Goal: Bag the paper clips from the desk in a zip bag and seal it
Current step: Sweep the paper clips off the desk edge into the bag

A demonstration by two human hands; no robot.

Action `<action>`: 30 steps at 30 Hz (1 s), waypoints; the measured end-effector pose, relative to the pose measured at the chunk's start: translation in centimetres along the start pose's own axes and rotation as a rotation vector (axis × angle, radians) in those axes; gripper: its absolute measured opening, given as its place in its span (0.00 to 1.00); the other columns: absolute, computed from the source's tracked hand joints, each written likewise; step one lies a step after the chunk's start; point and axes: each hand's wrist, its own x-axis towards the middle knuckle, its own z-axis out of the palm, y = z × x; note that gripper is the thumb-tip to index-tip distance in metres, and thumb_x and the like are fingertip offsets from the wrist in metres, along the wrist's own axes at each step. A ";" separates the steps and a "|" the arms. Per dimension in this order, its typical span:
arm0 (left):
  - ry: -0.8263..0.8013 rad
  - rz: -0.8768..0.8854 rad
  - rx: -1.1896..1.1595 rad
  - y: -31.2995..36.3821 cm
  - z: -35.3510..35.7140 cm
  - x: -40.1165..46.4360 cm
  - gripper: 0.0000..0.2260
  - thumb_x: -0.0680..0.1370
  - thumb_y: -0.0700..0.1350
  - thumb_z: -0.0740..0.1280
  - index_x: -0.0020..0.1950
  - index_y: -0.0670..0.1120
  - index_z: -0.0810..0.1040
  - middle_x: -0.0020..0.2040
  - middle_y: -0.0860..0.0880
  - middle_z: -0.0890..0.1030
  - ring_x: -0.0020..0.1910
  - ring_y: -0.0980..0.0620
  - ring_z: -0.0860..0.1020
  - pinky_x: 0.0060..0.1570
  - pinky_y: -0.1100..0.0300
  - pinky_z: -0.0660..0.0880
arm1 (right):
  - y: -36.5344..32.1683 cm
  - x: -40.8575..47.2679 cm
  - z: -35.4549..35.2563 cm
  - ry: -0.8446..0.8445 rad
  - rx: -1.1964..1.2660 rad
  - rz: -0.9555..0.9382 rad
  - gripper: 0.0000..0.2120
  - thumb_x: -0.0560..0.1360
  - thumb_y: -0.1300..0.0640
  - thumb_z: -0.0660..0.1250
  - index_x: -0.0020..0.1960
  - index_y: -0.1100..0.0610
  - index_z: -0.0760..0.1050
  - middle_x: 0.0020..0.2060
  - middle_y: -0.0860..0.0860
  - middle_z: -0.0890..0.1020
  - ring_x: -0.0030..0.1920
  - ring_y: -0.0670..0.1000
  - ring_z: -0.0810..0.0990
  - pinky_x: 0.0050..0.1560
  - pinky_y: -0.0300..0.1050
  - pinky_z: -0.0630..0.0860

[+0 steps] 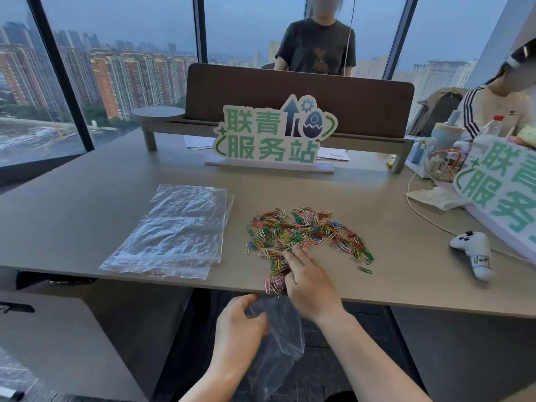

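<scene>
Left hand (240, 323) fingers grip one zip bag (278, 343); right hand (307, 282) fingers extended, raking paper clips (307, 233).

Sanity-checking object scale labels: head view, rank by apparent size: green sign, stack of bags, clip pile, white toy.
1. Green sign
2. Stack of bags and clip pile: look alike, not ranked
3. White toy

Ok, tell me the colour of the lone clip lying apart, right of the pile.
Green lone clip, clearest in the head view.

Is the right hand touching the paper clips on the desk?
Touching. The head view shows the right hand with fingers lying on the paper clips near the desk edge.
</scene>
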 end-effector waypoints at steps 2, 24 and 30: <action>0.006 -0.001 0.001 0.0 0.0 0.0 0.13 0.73 0.37 0.70 0.54 0.51 0.78 0.46 0.47 0.83 0.35 0.55 0.82 0.31 0.71 0.72 | -0.3 -0.7 0.3 0.015 -0.009 -0.025 0.26 0.81 0.55 0.48 0.79 0.55 0.53 0.79 0.50 0.53 0.78 0.48 0.46 0.76 0.43 0.44; 0.052 0.006 0.053 -0.3 -0.9 0.1 0.23 0.72 0.44 0.73 0.67 0.45 0.77 0.59 0.48 0.82 0.56 0.52 0.81 0.60 0.52 0.77 | -4.2 -5.5 2.3 0.008 0.023 -0.067 0.29 0.78 0.54 0.44 0.79 0.59 0.52 0.79 0.51 0.52 0.78 0.47 0.45 0.76 0.41 0.41; 0.047 0.026 0.062 -0.6 -1.2 0.2 0.22 0.74 0.40 0.71 0.68 0.44 0.76 0.63 0.48 0.80 0.57 0.55 0.77 0.54 0.64 0.72 | -5.2 -6.9 2.3 0.068 0.179 -0.086 0.25 0.81 0.59 0.50 0.78 0.56 0.55 0.78 0.47 0.55 0.77 0.43 0.47 0.70 0.30 0.40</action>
